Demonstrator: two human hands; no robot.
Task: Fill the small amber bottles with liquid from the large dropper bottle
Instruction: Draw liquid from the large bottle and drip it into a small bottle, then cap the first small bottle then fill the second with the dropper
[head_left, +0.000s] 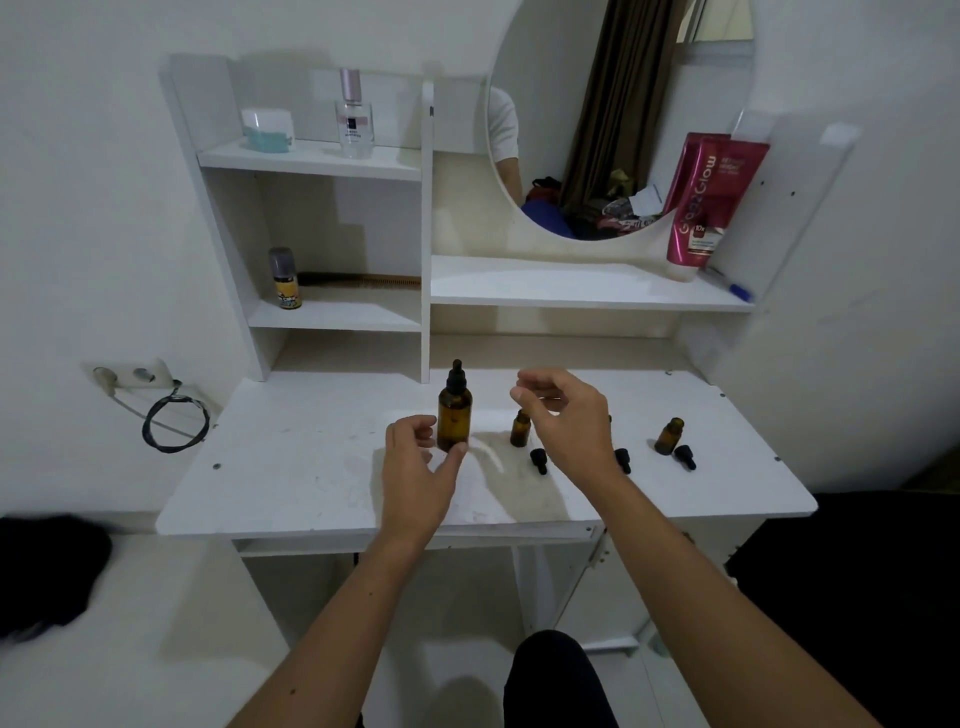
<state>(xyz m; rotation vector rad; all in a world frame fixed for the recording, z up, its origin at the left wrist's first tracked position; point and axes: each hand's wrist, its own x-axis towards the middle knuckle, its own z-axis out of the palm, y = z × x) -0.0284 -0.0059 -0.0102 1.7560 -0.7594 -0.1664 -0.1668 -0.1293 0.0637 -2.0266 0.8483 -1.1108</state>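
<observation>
Standing upright near the middle of the white counter (322, 467), the large dropper bottle (455, 415) has its black dropper cap on. The left hand (415, 467) sits just in front of it, on its left side, fingers (422, 427) loosely curled; the thumb tip touches the base of the bottle, but the fingers are not wrapped round it, so the hand is relaxed and holds nothing. The right hand (566, 415) hovers above the counter to the right of the big bottle, fingers bent, thumb and forefinger drawn close together; whether they pinch anything cannot be told.

One small amber bottle (519, 429), uncapped, stands just right of the large one, partly behind the right hand. A second small bottle (668, 435), also uncapped, stands near the right edge. Three black droppers lie on the counter: one (538, 460) in front of the first small bottle, one (622, 459) beside the right wrist, one (684, 456) just beside the second bottle.

Above the counter's back edge, shelves carry a pink tube (701, 208), a perfume bottle (354, 117), a jar (267, 130), a yellow can (284, 280) and a comb (363, 281). A round mirror (623, 104) hangs above.
</observation>
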